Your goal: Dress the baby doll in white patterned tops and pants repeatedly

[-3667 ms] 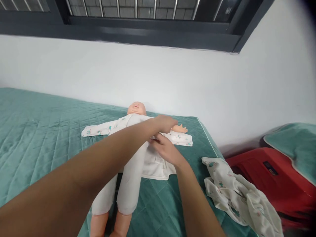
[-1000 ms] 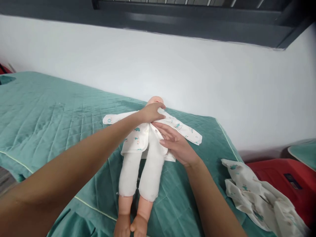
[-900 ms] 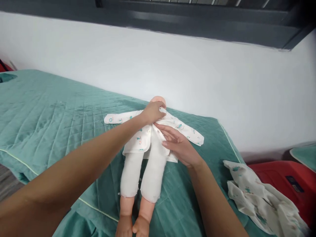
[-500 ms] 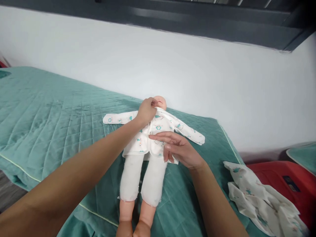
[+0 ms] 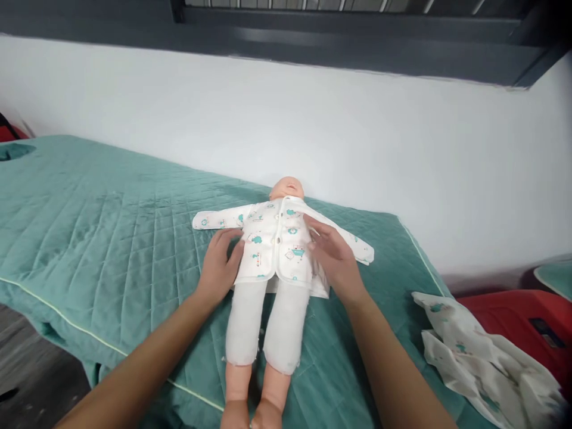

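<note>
A baby doll (image 5: 286, 188) lies on its back with its head towards the wall and its feet towards me. It wears a white printed jacket (image 5: 292, 231), closed down the front, with both sleeves spread out sideways. White padded cloth legs (image 5: 245, 322) show below the hem. My left hand (image 5: 221, 262) rests against the jacket's left side, fingers apart and curved round its edge. On the opposite side, my right hand (image 5: 331, 253) touches the jacket with its fingers loosely spread. Neither hand visibly grips anything.
A green quilted cover (image 5: 134, 238) lies under the doll, up against a white wall (image 5: 286, 113). At right, a crumpled white printed cloth (image 5: 482, 357) lies partly over a red plastic object (image 5: 513, 316). A dark metal frame (image 5: 339, 42) runs overhead.
My left hand has come down from the doll's neck to the jacket's left side. My right hand has shifted from the jacket's front to its right side. The view has tilted slightly.
</note>
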`<state>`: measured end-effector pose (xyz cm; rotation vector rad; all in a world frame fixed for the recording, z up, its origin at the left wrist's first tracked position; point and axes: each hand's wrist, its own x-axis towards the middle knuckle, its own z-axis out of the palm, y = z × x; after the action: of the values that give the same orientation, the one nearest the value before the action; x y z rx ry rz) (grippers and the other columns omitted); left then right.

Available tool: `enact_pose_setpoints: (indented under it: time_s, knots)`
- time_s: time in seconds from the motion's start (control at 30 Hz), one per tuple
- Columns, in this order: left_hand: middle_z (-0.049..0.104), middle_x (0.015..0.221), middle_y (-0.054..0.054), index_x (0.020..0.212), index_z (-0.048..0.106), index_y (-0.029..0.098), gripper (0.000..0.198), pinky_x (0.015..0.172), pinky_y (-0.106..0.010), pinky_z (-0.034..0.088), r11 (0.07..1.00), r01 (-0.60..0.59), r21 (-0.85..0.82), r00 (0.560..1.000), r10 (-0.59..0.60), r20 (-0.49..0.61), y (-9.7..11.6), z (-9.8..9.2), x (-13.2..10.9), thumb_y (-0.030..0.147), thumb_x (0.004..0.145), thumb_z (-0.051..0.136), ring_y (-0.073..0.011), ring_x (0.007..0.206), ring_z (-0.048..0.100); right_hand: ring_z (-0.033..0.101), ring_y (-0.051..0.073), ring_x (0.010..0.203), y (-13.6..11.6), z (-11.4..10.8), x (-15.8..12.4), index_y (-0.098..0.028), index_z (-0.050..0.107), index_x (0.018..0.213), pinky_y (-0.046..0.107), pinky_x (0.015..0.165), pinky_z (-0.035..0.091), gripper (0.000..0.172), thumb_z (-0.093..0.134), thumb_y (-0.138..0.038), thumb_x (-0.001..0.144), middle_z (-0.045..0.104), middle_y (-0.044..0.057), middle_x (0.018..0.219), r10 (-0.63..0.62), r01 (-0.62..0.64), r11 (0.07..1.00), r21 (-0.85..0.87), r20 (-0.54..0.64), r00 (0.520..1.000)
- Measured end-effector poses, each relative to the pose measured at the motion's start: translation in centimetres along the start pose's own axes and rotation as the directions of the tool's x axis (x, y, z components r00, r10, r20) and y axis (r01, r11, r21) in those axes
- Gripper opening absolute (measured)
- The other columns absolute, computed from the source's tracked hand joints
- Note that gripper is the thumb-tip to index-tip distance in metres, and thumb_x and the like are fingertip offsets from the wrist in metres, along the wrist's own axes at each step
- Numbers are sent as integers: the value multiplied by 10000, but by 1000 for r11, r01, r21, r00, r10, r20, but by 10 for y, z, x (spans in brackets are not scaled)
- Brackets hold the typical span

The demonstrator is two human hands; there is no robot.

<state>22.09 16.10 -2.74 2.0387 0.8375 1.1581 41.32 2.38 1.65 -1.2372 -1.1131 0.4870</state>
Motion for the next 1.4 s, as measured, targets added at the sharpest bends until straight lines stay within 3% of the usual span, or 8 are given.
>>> enact_pose_setpoints:
  time_s: [0.1,0.17,0.43,0.63,0.8,0.97,1.17,1.4]
  knots:
    - [651,1155,-46,1129,591,265,243,979,-397,500,995,100,-21,992,-99,74,-5,-12,-19,343,928,480,-219,1079,619,259,232,1487,8,3,-2,-336,562,1354,478,1250,141,483,667,-369,884,377,-6,1571,-46,69,952,-299,81,996]
    - [670,1139,-43,1141,590,267,251,966,-411,506,990,137,-22,981,-133,138,-4,-16,-26,332,927,476,-223,1057,635,195,234,1508,10,4,-3,-344,516,1406,484,1253,112,518,633,-400,905,301,-15,1606,-40,89,917,-389,131,991]
    - [644,1161,-51,1205,558,285,326,971,-418,499,999,53,3,972,-52,231,5,-30,-54,209,900,474,-223,1086,613,145,214,1520,16,-4,-13,-347,372,1507,433,1257,84,623,564,-491,932,181,-21,1645,47,10,919,-394,134,990]
    - [590,1263,-76,1342,475,285,485,1026,-426,463,999,32,-18,967,-26,254,6,-33,-64,178,872,534,-235,1182,569,137,206,1521,14,-6,-63,-324,234,1562,447,1258,70,684,511,-487,958,156,-13,1650,160,-114,911,-396,84,984]
    - [592,1273,-87,1386,456,286,541,1016,-439,452,1000,24,2,952,-24,304,2,-34,-61,228,866,591,-254,1178,568,357,248,1432,11,-7,-100,-285,367,1505,488,1209,241,572,510,-374,959,388,57,1560,139,-137,843,-521,-36,990]
    - [631,1214,-90,1357,494,262,482,988,-453,446,995,-28,101,957,-3,289,-4,-28,-61,230,880,557,-270,1131,583,604,257,1082,14,-1,-94,-218,597,1280,440,960,479,390,516,-269,901,647,97,1221,9,-140,729,-670,-195,981]
    - [671,1064,-68,1138,586,216,263,885,-417,472,992,35,118,982,-56,179,-3,-28,-69,258,891,507,-248,982,614,612,202,767,9,-1,-95,-203,626,1234,364,787,493,417,507,-207,834,698,37,931,96,-245,757,-605,-268,959]
    - [673,961,-44,994,600,212,153,835,-371,478,982,165,-92,981,-154,115,1,-35,-70,254,855,552,-219,913,622,566,183,732,2,-2,-112,-238,621,1249,355,769,480,419,541,-222,837,657,11,866,152,-292,787,-543,-289,945]
